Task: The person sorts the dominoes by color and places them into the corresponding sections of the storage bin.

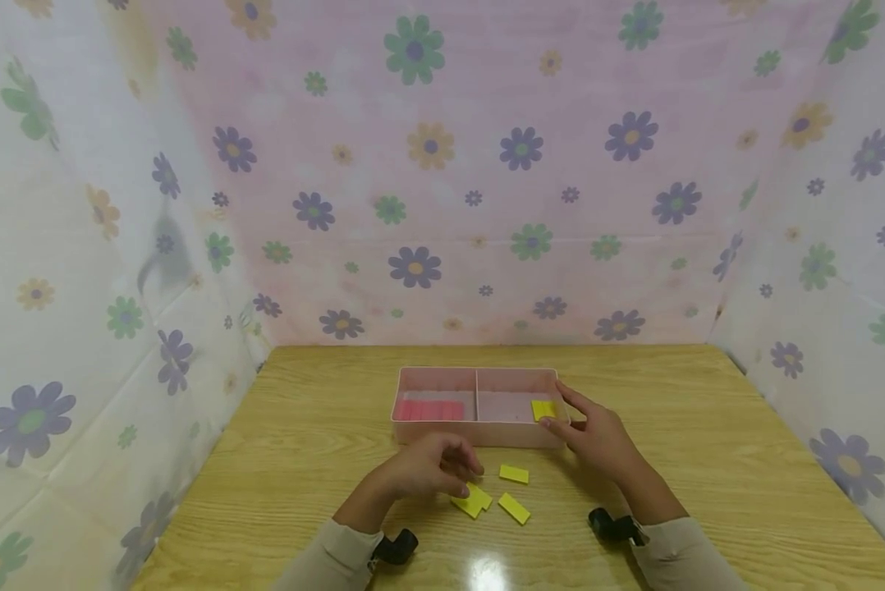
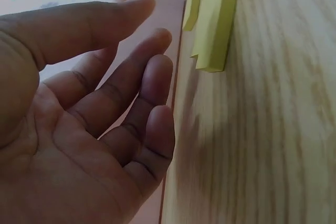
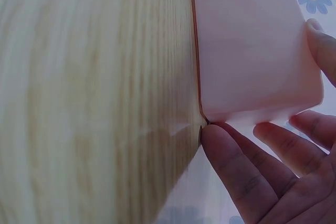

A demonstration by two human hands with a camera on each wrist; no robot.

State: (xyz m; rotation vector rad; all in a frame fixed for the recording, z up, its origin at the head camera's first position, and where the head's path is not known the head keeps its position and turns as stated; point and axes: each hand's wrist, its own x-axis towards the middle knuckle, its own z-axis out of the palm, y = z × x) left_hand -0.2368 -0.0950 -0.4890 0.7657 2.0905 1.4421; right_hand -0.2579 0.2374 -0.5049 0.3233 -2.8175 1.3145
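Note:
A pink two-compartment box [image 1: 442, 433] stands on the table. Pink tiles [image 1: 431, 410] stand in a row in its left compartment, and yellow tiles [image 1: 543, 410] lie in the right one by the front corner. My right hand [image 1: 601, 435] holds the box's right end, fingers along the end wall [image 3: 252, 113] and thumb at the front rim. With fingers loosely bent and nothing between them, my left hand [image 1: 431, 468] hovers before the box. Overlapping yellow tiles [image 1: 472, 499] lie just below its fingertips; in the left wrist view these tiles [image 2: 215, 24] show beyond the fingers.
Two more loose yellow tiles, one nearer the box [image 1: 514, 474] and one closer to me [image 1: 514, 509], lie between the hands. Flower-printed cloth [image 1: 479, 180] encloses the wooden table [image 1: 295, 460] at the back and both sides. Black wrist mounts [image 1: 396, 547] sit at both sleeves.

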